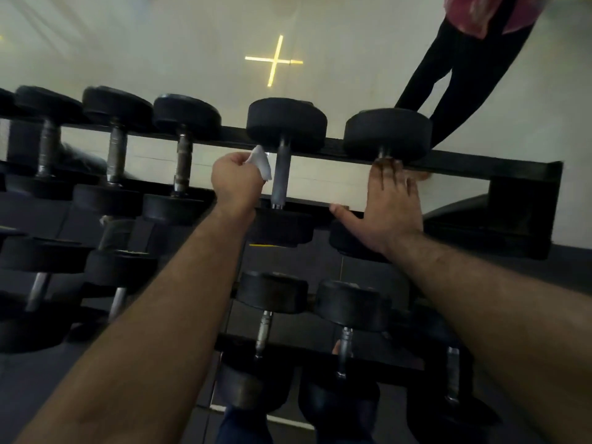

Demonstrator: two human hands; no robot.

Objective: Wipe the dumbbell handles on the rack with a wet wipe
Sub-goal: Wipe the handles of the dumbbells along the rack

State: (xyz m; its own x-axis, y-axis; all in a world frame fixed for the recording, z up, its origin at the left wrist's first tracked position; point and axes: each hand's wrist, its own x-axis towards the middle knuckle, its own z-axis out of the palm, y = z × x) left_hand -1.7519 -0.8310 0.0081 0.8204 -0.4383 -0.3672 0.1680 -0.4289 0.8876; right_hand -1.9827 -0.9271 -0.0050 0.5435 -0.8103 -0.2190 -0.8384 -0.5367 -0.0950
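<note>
Dumbbell handle (pixel 281 174) runs away from the viewer, just right of the left hand (pixel 235 184), whose fingers pinch the wipe (pixel 261 161). Right hand (pixel 389 206) lies flat, fingers straight, over the next handle.

No legible text, labels or numbers anywhere

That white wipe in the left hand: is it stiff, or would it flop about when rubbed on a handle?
Probably floppy: the wipe sits crumpled in the left hand, its loose end drooping beside the dumbbell handle. It likely weighs almost nothing, since a pinch holds it. It should wrap around the bar easily.
</note>
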